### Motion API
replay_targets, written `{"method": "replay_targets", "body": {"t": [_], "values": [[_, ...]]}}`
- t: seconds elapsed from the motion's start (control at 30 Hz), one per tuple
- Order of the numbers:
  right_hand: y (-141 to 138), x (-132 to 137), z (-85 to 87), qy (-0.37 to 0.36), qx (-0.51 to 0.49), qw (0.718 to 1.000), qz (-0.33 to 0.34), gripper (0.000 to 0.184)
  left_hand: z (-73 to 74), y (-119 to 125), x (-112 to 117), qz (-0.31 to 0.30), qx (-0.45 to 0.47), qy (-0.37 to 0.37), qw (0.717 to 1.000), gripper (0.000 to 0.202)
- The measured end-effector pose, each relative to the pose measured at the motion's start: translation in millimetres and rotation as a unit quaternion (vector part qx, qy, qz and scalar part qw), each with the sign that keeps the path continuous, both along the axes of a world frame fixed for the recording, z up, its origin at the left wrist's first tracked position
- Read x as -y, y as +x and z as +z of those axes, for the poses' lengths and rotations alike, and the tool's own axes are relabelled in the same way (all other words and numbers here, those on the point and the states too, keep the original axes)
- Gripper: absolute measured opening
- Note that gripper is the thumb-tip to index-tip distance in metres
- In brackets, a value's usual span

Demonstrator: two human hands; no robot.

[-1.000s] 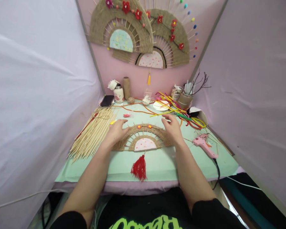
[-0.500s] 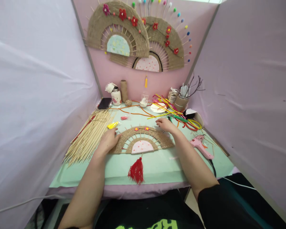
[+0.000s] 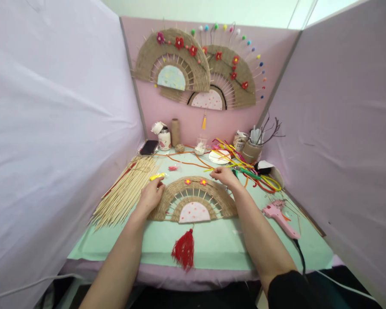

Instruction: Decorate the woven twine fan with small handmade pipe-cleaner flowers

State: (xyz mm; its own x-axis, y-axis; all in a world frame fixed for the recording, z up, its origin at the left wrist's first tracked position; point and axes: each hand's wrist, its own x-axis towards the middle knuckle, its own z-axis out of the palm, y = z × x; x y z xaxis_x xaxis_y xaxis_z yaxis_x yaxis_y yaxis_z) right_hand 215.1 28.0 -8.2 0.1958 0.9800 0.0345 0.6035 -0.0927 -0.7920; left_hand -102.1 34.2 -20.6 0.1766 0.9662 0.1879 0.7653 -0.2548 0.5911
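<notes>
A half-round jute fan (image 3: 193, 197) lies flat on the pale green mat (image 3: 212, 240). It has a pink paper centre, two small flowers on its upper band and a red tassel (image 3: 184, 253) hanging off the front. My left hand (image 3: 152, 195) rests on the fan's left end, fingers curled against the weave. My right hand (image 3: 223, 175) sits at the fan's upper right rim with fingertips pinched together; what they hold, if anything, is too small to see.
A bundle of bamboo skewers (image 3: 125, 191) lies at the left. A pink glue gun (image 3: 281, 214) lies at the right with its cord running off the front. Coloured pipe cleaners (image 3: 244, 165), jars, a twine spool and a phone (image 3: 149, 147) crowd the back. Two finished fans hang on the wall.
My right hand has drawn in from flat and spread to a pinch at the fan's upper right rim. My left hand has slid toward the fan's left end. The view has tilted upward.
</notes>
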Motion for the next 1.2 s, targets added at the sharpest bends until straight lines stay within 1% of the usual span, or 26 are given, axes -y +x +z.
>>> {"method": "replay_targets", "body": {"t": [0.07,0.13,0.2,0.3,0.47,0.57,0.63,0.7,0.8,0.97,1.1,1.2], "values": [[-1,2,3.7,0.032,-0.029,0.999,0.003,0.022,1.0,-3,0,0.022,0.048,0.065,0.996,0.036],[-3,4,6.6,0.070,-0.113,0.991,0.010,0.027,3.2,-5,0,0.028,0.093,0.111,0.989,0.036],[-6,7,9.8,0.094,-0.178,0.979,0.019,0.032,6.4,-6,2,0.026,0.120,0.120,0.985,0.038],[-8,12,15.7,0.107,-0.229,0.967,0.026,0.037,11.0,-6,5,0.022,0.140,0.081,0.987,0.040],[-7,19,22.2,0.092,-0.220,0.971,0.027,0.041,12.6,-6,3,-0.025,0.171,-0.007,0.985,0.041],[-5,21,23.3,0.084,-0.221,0.971,0.030,0.040,13.9,-5,3,-0.032,0.231,-0.060,0.971,0.042],[-4,22,24.1,0.082,-0.236,0.968,0.035,0.039,16.6,-4,4,-0.028,0.272,-0.096,0.957,0.043],[-4,24,25.5,0.080,-0.261,0.961,0.041,0.038,20.4,-3,6,-0.024,0.303,-0.116,0.946,0.043],[-4,26,27.5,0.075,-0.288,0.954,0.049,0.037,25.5,-3,9,-0.011,0.319,-0.117,0.940,0.042],[-4,25,26.4,0.077,-0.281,0.955,0.054,0.036,27.2,-3,8,-0.003,0.296,-0.079,0.952,0.040],[-3,24,23.0,0.078,-0.238,0.967,0.051,0.029,21.4,-4,2,-0.001,0.280,-0.073,0.957,0.041],[-4,21,17.2,0.070,-0.167,0.982,0.042,0.022,11.9,-3,-5,0.010,0.234,-0.063,0.970,0.041]]}}
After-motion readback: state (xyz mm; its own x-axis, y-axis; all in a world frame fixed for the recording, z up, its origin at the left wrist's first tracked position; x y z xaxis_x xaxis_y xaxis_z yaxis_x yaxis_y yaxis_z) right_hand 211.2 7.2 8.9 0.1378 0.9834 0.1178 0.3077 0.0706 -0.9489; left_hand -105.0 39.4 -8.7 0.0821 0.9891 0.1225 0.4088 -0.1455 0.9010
